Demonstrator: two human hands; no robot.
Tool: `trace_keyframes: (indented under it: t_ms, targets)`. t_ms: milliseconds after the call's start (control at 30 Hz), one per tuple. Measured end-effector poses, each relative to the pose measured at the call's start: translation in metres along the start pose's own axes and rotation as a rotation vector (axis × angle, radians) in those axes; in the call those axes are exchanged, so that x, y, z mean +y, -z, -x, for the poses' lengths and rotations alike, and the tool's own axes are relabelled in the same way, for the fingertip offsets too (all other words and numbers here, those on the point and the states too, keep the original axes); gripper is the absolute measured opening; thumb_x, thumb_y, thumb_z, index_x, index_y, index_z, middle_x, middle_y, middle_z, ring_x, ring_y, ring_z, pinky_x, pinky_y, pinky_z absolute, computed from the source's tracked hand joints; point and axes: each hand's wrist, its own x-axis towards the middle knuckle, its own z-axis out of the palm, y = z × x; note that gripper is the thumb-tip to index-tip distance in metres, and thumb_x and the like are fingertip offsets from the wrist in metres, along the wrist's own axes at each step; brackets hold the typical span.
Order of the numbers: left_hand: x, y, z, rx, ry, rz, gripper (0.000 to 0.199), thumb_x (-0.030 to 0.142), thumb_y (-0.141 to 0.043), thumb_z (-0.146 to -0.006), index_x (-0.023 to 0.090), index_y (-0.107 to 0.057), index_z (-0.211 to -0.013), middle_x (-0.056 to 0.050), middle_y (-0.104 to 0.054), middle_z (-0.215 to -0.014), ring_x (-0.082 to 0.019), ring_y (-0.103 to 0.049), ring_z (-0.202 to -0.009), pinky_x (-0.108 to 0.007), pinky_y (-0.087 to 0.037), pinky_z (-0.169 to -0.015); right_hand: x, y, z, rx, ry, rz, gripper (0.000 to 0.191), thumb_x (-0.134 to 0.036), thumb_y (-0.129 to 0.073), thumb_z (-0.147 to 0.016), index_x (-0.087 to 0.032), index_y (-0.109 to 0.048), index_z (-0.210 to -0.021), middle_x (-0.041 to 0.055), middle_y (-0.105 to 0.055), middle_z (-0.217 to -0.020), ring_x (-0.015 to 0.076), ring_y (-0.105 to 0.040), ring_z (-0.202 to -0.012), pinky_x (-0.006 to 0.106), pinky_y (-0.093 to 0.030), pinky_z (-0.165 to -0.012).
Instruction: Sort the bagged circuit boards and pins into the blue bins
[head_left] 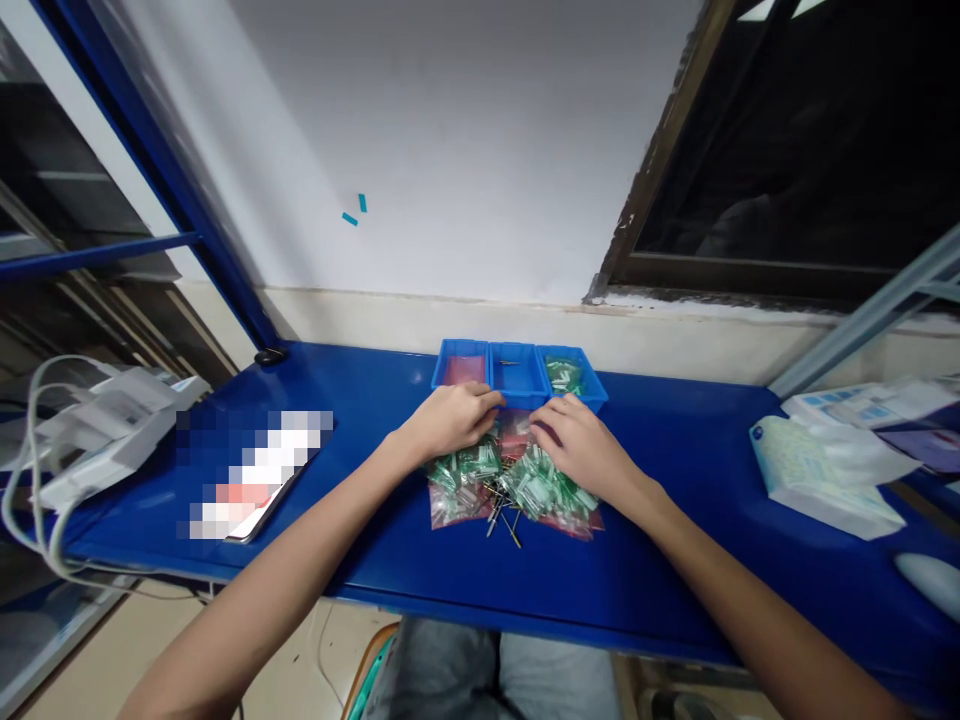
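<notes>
My left hand [461, 415] and my right hand [574, 438] are close together over the front of the blue bins, fingers curled. Between the fingertips is a small clear, red-tinted plastic bag [516, 428], its edges pinched by both hands. Below my hands lies a heap of filled bags with green markings [536, 485] and reddish ones [454, 505]. Several thin metal rods, which look like small drill bits [510, 522], lie loose among them. My fingertips are partly hidden behind the hands.
Three joined blue bins stand behind: the left bin [437, 375] has red bags, the middle bin [517, 380] a thin piece, the right bin [596, 385] green bags. On the blue table [390, 550] are a pixelated phone-like object [262, 480], a power strip [124, 440] and a tissue pack [825, 485].
</notes>
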Motion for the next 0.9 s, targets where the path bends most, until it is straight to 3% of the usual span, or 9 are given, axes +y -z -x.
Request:
trace_keyframes:
  t_ms: [200,333,567,767,900]
  targets:
    - [0.011,0.003,-0.006,-0.116,0.062,-0.042,0.030,0.027,-0.048,-0.095,0.013,-0.069,-0.111,-0.014,-0.071,-0.091,-0.023,-0.065,-0.076,-0.035,-0.046,-0.066,0.014,-0.004,0.000,-0.075,-0.183,0.028,0.024,-0.024,-0.047,-0.098,-0.017,-0.069,-0.105,0.0103,-0.070,-0.095,0.0265,-0.060,-0.096,0.038,-0.045,-0.086]
    - [0.016,-0.001,-0.004,-0.148,0.013,0.008,0.033,0.028,-0.042,-0.099,0.013,-0.070,-0.109,-0.013,-0.070,-0.089,-0.021,-0.065,-0.076,-0.034,-0.046,-0.066,0.016,-0.007,0.000,-0.097,-0.244,-0.020,0.025,-0.028,-0.049,-0.097,-0.019,-0.068,-0.111,0.0106,-0.071,-0.099,0.0262,-0.062,-0.099,0.036,-0.045,-0.084]
    - [0.008,-0.015,-0.001,-0.101,-0.008,0.077,0.034,0.027,-0.040,-0.101,0.013,-0.069,-0.114,-0.013,-0.068,-0.091,-0.022,-0.064,-0.082,-0.035,-0.049,-0.072,0.018,-0.008,-0.002,-0.024,-0.325,-0.107,0.021,-0.030,-0.053,-0.092,-0.020,-0.071,-0.095,0.0070,-0.072,-0.077,0.0214,-0.065,-0.071,0.032,-0.043,-0.064]
    - [0.004,-0.022,-0.002,-0.062,-0.094,0.088,0.036,0.026,-0.037,-0.103,0.012,-0.069,-0.114,-0.012,-0.068,-0.094,-0.022,-0.063,-0.089,-0.036,-0.049,-0.081,0.013,-0.003,-0.007,0.048,-0.387,-0.221,0.015,-0.026,-0.058,-0.085,-0.019,-0.071,-0.089,0.0060,-0.074,-0.080,0.0191,-0.067,-0.072,0.030,-0.047,-0.066]
    - [0.002,-0.024,-0.002,-0.059,-0.117,0.083,0.037,0.028,-0.036,-0.104,0.011,-0.067,-0.115,-0.012,-0.068,-0.097,-0.022,-0.062,-0.090,-0.037,-0.048,-0.084,0.014,-0.006,-0.008,0.019,-0.433,-0.293,0.016,-0.025,-0.063,-0.079,-0.018,-0.070,-0.091,0.0048,-0.072,-0.079,0.0178,-0.065,-0.069,0.029,-0.046,-0.064]
